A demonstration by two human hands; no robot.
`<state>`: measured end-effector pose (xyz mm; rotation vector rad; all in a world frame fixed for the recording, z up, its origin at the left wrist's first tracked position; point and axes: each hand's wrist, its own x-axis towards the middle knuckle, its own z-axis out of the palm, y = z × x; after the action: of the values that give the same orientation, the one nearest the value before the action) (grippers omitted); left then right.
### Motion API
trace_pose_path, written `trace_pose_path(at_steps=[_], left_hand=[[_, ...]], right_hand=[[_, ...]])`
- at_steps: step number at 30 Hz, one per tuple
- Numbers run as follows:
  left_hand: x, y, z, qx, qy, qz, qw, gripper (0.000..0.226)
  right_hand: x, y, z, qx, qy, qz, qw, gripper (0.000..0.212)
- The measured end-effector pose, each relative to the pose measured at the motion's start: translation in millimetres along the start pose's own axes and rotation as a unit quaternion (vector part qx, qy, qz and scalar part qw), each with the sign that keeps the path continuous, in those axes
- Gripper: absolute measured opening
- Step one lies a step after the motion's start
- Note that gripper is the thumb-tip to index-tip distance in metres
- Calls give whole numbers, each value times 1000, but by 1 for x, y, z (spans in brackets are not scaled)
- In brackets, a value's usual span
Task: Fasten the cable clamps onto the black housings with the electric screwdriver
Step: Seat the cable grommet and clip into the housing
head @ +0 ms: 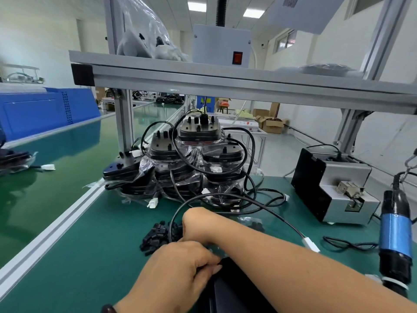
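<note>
Housing (228,288), one, in left hand (178,269); one screwdriver (394,236).

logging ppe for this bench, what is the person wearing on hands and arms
No gloves: the left hand and right hand are bare. No sleeve shows along the right forearm, uncovered as far as the frame reaches. A dark band sits at the left wrist, cut off by the frame edge.
</note>
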<state>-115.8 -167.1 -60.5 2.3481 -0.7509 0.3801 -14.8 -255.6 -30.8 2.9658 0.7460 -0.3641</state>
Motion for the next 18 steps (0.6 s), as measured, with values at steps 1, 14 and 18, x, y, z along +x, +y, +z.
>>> trace_pose_path(at_steps=[1, 14, 18], left_hand=[[0, -1, 1, -3, 2, 0, 1000, 35], [-3, -1, 1, -31, 14, -33, 999, 28], [1, -7, 3, -113, 47, -118, 985, 14]], right_hand=[[-1, 1, 0, 4, 0, 5, 1000, 48], [-24, 21, -13, 276, 35, 33, 960, 14], [-50, 41, -18, 478, 102, -5, 872, 11]])
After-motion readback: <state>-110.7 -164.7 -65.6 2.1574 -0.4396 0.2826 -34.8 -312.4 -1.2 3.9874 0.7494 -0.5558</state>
